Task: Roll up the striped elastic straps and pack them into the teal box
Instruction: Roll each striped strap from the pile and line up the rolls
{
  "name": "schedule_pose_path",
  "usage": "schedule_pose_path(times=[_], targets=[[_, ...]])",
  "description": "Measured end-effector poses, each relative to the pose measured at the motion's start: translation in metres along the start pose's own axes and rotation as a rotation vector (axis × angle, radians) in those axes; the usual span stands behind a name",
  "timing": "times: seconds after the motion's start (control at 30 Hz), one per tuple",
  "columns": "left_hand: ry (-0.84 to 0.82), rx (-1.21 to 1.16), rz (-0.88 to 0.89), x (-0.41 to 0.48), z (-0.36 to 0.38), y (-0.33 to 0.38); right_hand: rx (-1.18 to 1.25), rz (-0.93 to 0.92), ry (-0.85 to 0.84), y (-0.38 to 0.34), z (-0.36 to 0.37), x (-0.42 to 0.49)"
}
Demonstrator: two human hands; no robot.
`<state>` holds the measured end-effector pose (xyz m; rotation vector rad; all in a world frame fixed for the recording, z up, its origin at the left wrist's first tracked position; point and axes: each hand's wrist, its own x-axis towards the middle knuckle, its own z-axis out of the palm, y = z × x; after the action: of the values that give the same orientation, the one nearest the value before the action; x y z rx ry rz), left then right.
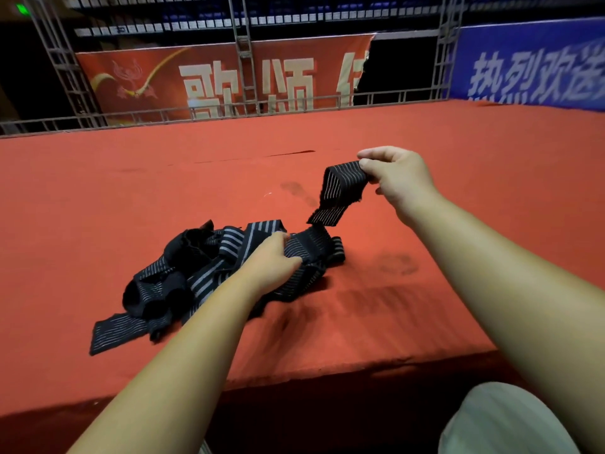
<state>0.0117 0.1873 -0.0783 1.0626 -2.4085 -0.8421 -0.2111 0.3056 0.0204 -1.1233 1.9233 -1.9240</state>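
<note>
A: Which step is in hand?

B: By my judgement an early one: pulling a single strap out of the tangle. Nothing looks rolled yet, and the teal box is not in view.

A: Where are the straps?

B: The pile of straps (196, 267) lies in a loose heap on the red platform (131, 191), close to its front edge and left of the middle. One flat end trails out toward the front left.

A: And the right hand?

B: The right hand (397, 178) is raised above the platform, farther from the front edge and to the right of the heap. Thumb and forefinger pinch the end of the lifted strap (337, 191), and the other fingers are curled in. The strap hangs in a fold and its lower part runs back down to the heap.

A: The left?

B: The left hand (271, 263) rests on the right side of the heap, just where the lifted strap comes out. Its fingers curl down into the bands and appear to grip one, though the fingertips are hidden.

A: What does the next move call for?

B: Probably the left hand pinning the heap while the right draws the strap fully clear. Then it needs a tight start to the roll at the pinched end, since elastic springs open.
</note>
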Motion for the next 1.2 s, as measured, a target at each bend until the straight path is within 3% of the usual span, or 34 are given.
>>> schedule_pose_path(times=[0.13, 0.33, 0.43, 0.63, 0.73, 0.87, 0.97, 1.1, 1.2], targets=[[0.145, -0.161, 0.308, -0.013, 0.000, 0.030, -0.028, 0.001, -0.034, -0.004, 0.003, -0.013], [0.311, -0.233, 0.615, -0.034, -0.017, 0.064, 0.028, -0.014, -0.053, -0.025, 0.004, -0.032], [0.401, -0.357, 0.722, -0.044, -0.030, 0.078, 0.025, -0.009, -0.069, -0.046, -0.004, -0.039], [0.488, -0.220, 0.829, -0.062, -0.066, 0.100, 0.075, 0.174, -0.141, -0.084, -0.013, -0.064], [0.540, -0.244, 0.744, -0.067, -0.073, 0.106, 0.129, 0.229, -0.262, -0.092, -0.016, -0.077], [0.432, -0.605, 0.395, -0.064, -0.077, 0.108, -0.095, 0.192, -0.329, -0.078, -0.016, -0.084], [0.347, -0.780, 0.210, -0.060, -0.077, 0.101, -0.082, 0.142, -0.351, -0.053, -0.007, -0.090], [0.287, -0.889, 0.118, -0.052, -0.071, 0.085, -0.105, 0.080, -0.582, -0.031, 0.000, -0.109], [0.196, -0.888, 0.104, -0.046, -0.060, 0.071, -0.010, 0.120, -0.525, -0.017, 0.009, -0.103]])
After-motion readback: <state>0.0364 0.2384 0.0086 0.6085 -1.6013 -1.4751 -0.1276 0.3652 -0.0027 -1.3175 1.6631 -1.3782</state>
